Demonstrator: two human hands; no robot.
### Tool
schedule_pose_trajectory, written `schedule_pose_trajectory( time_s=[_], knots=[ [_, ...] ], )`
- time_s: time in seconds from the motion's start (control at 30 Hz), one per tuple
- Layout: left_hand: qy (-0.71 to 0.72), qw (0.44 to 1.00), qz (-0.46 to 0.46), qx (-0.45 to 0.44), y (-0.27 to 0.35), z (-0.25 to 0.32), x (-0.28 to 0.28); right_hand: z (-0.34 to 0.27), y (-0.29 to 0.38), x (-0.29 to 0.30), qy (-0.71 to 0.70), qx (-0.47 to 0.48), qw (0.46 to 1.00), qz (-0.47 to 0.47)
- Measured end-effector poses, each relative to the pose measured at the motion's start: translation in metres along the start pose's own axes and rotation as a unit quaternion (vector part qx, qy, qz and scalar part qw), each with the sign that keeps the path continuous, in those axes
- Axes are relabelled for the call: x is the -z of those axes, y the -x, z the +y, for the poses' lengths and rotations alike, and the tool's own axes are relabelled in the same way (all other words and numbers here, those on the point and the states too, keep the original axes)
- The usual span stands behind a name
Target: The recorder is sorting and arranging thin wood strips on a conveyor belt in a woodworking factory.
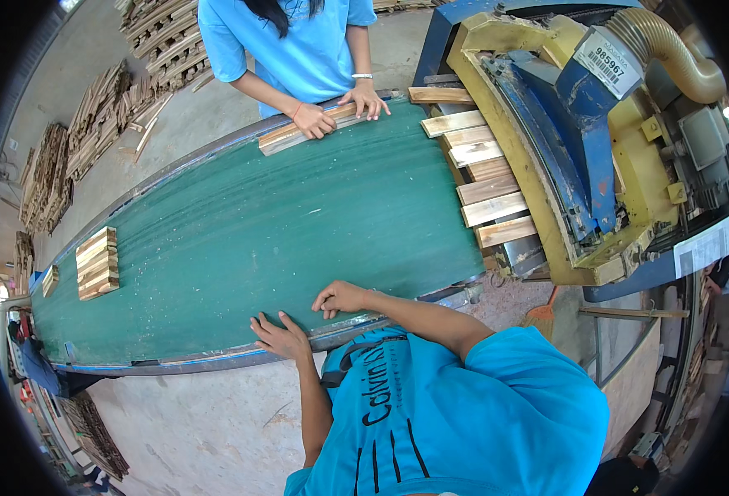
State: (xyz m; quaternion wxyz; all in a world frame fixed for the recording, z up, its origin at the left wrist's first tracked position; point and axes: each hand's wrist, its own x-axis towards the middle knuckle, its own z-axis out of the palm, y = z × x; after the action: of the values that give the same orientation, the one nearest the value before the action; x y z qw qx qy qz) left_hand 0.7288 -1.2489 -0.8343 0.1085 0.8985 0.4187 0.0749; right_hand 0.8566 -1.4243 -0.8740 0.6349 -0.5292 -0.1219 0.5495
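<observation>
My left hand (282, 335) rests at the near edge of a green conveyor belt (259, 235), fingers apart and holding nothing. To its right, my right hand (341, 299) lies on the belt with its fingers bent; nothing shows in its grasp. Across the belt, a co-worker's hands press on a row of wooden strips (277, 137) along the far edge. Several wooden strips (494, 209) stick out of a yellow and blue machine (563, 248) at the belt's right end. A block of strips laid side by side (97, 263) sits on the belt's left part.
A smaller wood bundle (50, 281) lies at the belt's far left end. Stacked wood (166, 43) stands on the floor behind the belt, with more piles (47, 180) to the left. A ribbed hose (668, 37) tops the machine. An orange-handled broom (541, 316) stands below it.
</observation>
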Motion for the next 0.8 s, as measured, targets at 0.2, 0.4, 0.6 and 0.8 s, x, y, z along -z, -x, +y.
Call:
schedule_pose_trajectory(
  time_s=[0.2,0.4,0.6,0.8],
  knots=[
    [-0.003,1.0,0.001,0.0,-0.001,0.002,-0.002,0.0,0.002,0.003,0.006,0.005,1.0,0.004],
    [0.0,1.0,0.01,0.006,-0.005,-0.002,-0.008,-0.019,0.033,0.018,0.135,0.019,0.989,0.059],
    [-0.005,1.0,0.016,0.004,-0.006,0.002,-0.009,-0.039,0.158,0.097,0.326,0.088,0.878,0.34],
    [-0.003,1.0,0.019,-0.011,-0.011,0.012,-0.008,-0.049,0.276,0.172,0.533,-0.062,0.64,0.55]
  ],
)
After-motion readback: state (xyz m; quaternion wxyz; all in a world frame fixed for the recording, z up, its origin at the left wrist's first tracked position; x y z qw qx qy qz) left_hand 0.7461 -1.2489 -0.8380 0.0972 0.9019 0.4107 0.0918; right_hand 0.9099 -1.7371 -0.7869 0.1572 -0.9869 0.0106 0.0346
